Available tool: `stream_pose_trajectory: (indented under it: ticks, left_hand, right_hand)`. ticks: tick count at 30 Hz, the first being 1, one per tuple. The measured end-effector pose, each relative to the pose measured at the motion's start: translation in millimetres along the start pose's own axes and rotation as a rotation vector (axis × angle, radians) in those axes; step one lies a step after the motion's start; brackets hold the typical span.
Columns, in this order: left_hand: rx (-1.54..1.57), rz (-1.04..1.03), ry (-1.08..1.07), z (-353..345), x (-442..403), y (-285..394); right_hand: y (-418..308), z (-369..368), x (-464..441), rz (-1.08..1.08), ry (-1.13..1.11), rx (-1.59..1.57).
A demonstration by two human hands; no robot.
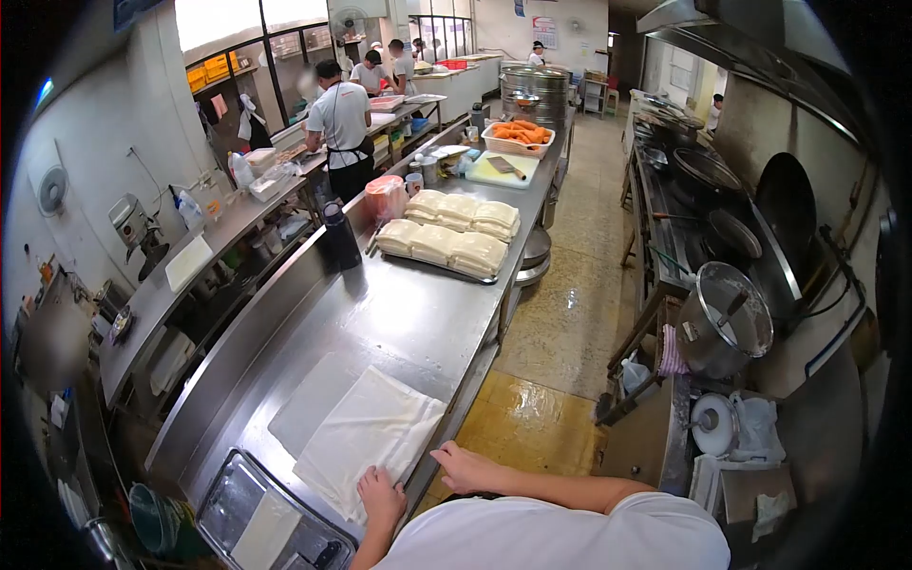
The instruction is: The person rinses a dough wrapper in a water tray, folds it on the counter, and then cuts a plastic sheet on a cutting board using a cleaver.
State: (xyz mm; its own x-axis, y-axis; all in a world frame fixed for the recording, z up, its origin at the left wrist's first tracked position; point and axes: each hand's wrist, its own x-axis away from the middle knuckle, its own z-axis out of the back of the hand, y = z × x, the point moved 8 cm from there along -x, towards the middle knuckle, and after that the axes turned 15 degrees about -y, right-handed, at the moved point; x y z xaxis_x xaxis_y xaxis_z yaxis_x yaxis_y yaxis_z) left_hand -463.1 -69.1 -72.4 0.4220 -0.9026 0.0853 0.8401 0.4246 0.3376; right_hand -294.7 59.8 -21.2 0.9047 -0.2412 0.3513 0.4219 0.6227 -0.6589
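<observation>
A thin white sheet (375,432), smooth and folded over at its right side, lies on the steel worktable (389,332) in front of me. From this view I cannot tell whether it is cloth or dough. My left hand (382,496) rests on its near edge, fingers spread. Over the table's front edge, just right of the sheet, is my right hand (464,466) with curled fingers; their inner side is hidden. A metal tray (217,503) to the left of the sheet holds a pale strip (267,530) and a small dark object.
Farther along the table stand a tray of stacked white packs (432,243), a dark bottle (339,236), a cutting board (484,171) with a cleaver, and a tub of carrots (519,142). Woks and a large pot (708,332) line the right side. Several people work at the back.
</observation>
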Motion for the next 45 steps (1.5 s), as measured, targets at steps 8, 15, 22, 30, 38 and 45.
stream_pose_trajectory:
  ticks: [8, 15, 22, 30, 38, 45]
  left_hand:
    - [-0.008, -0.055, 0.031, -2.9, -1.1, -11.8]
    - [0.045, -0.064, 0.131, 5.5, 7.1, -8.2]
    - [0.091, -0.039, 0.135, -4.4, 2.1, -30.8]
    - [0.271, 0.055, 0.114, 28.1, -14.0, -39.4]
    - [0.255, 0.07, -0.044, 77.9, -33.6, -47.5]
    - [0.01, 0.179, -0.34, 56.8, -9.2, -82.1]
  right_hand:
    - [-3.7, 3.1, -7.0, -0.01, -0.016, -0.022]
    - [-8.4, -2.1, -19.9, 0.006, 0.001, 0.006]
    - [-21.3, -5.7, -38.7, -0.005, -0.067, 0.051]
    - [-52.4, -13.1, -111.0, 0.218, 0.02, 0.346]
    - [-46.0, 0.5, -195.8, 0.057, -0.124, 0.756]
    - [10.3, 55.1, -169.4, -0.1, 0.291, 0.665]
